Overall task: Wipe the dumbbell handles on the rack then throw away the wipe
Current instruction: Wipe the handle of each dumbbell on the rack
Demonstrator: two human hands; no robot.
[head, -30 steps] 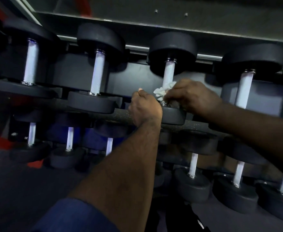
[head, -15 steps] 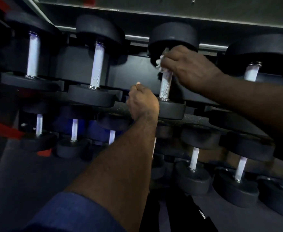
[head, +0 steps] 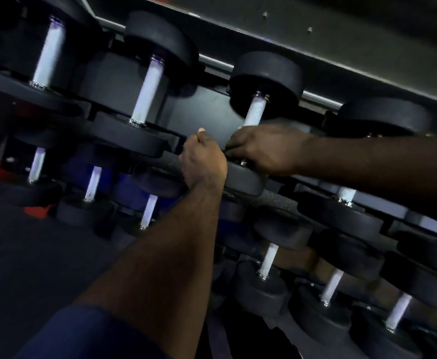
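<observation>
Dumbbell handle [head: 255, 114] mid-wipe, right grip [head: 261, 149] wrapped round its low end, wipe hidden, left grip [head: 203, 161] clenched on rack rail [head: 158, 164] beside it; more handles & binning prob. to go.

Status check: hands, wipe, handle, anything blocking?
Right hand gripping low on the third top-row handle; wipe not visible, likely under it. Left hand curled against that dumbbell's front head; grip unclear. Nothing blocking.

Gym, weights area. Tiered rack [head: 277, 200] loaded with rows of black round-headed dumbbells [head: 160, 40], pale knurled metal handles [head: 147, 94]. Dark floor [head: 31, 255] below, red marking at edge.
</observation>
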